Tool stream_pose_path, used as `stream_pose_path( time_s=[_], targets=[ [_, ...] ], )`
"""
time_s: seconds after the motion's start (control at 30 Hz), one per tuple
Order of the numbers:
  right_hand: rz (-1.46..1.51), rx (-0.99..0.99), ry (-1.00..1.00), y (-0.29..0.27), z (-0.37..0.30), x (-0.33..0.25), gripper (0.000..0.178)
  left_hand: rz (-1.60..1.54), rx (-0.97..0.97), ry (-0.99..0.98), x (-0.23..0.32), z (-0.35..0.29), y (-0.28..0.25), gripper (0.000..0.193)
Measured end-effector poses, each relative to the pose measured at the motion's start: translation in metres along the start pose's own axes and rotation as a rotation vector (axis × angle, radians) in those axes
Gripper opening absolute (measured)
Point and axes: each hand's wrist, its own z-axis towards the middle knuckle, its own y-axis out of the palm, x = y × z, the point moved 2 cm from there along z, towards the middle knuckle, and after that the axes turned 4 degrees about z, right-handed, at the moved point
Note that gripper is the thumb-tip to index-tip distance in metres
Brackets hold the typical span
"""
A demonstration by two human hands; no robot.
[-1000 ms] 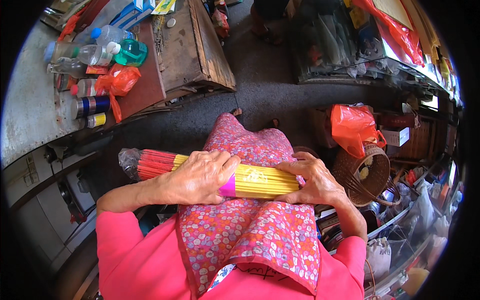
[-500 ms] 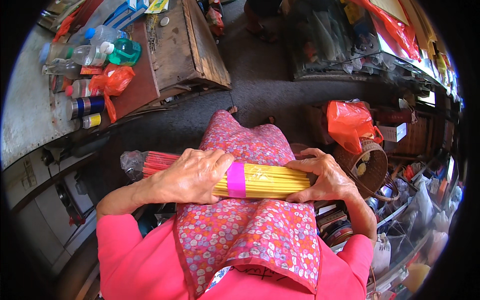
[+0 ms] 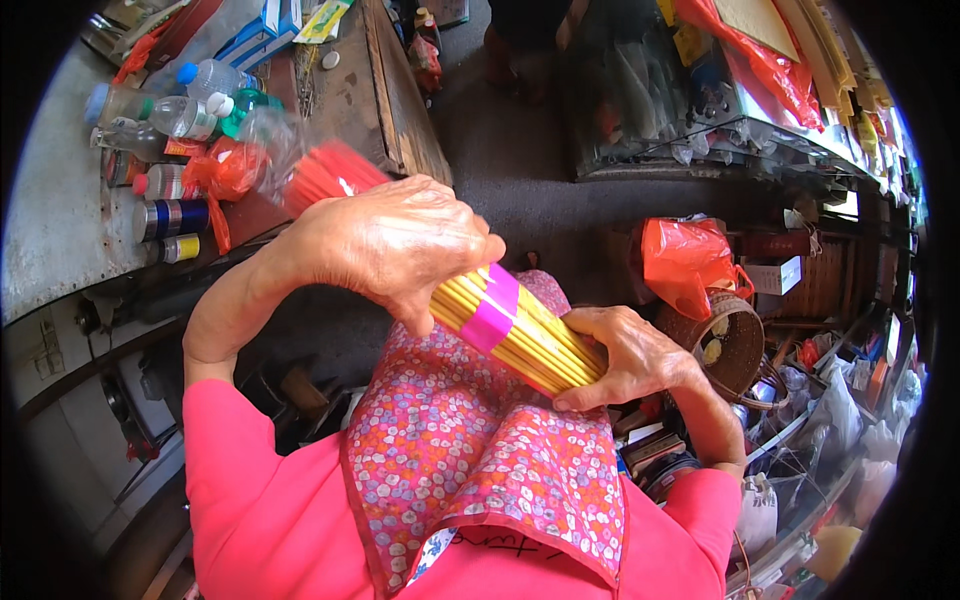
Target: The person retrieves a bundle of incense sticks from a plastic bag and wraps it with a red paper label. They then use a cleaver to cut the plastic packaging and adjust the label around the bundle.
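Observation:
A bundle of incense sticks [image 3: 540, 345], yellow with red ends and a bright pink paper band, slants across my front above the flowered apron [image 3: 480, 440]. My left hand [image 3: 400, 245] wraps over it from above, between the band and the red ends. Around the lower yellow end, my right hand [image 3: 625, 355] has its thumb and fingers closed. A clear plastic wrap [image 3: 272, 150] sticks out past the red ends at the upper left. My palms hide parts of the bundle.
On the left counter [image 3: 60, 230] stand several plastic bottles [image 3: 185, 118] and a red plastic bag [image 3: 228, 170]. A wooden chest [image 3: 375, 100] lies beyond. To the right are another red bag [image 3: 685, 262], a wicker basket [image 3: 735, 345] and cluttered shelves. A person [image 3: 525, 35] stands at the far side.
The bundle has tilted from nearly level to slanting, its red end raised toward the upper left. My left hand rose with it; my right hand stays at the lower end.

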Motion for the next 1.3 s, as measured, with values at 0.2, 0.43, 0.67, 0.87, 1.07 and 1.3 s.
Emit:
stream_pose_path(
  time_s=[0.2, 0.43, 0.67, 0.87, 1.07, 1.3],
  targets=[
    [0.562, 0.228, 0.030, 0.014, 0.002, 0.020, 0.076, 0.258, 0.713, -0.265, 0.008, -0.019, -0.016, 0.083],
    [0.787, 0.455, -0.123, 0.015, 0.020, 0.019, 0.066, -1.692, 1.194, -0.234, 0.002, 0.045, 0.085, 0.079],
    [0.686, 0.545, -0.085, 0.005, 0.040, 0.004, 0.065, -1.824, 1.207, -0.043, -0.009, 0.069, 0.046, 0.071],
    [0.595, 0.556, -0.100, 0.007, 0.051, 0.008, 0.080, -1.936, 1.280, -0.014, 0.006, 0.074, 0.065, 0.058],
    [0.289, 0.501, 0.059, 0.019, 0.035, 0.004, 0.084, -1.918, 1.491, 0.127, -0.068, 0.032, 0.036, 0.079],
    [0.080, 0.551, 0.222, 0.036, 0.035, -0.014, 0.075, -2.164, 1.404, 0.031, -0.159, -0.012, 0.053, 0.049]
  ],
)
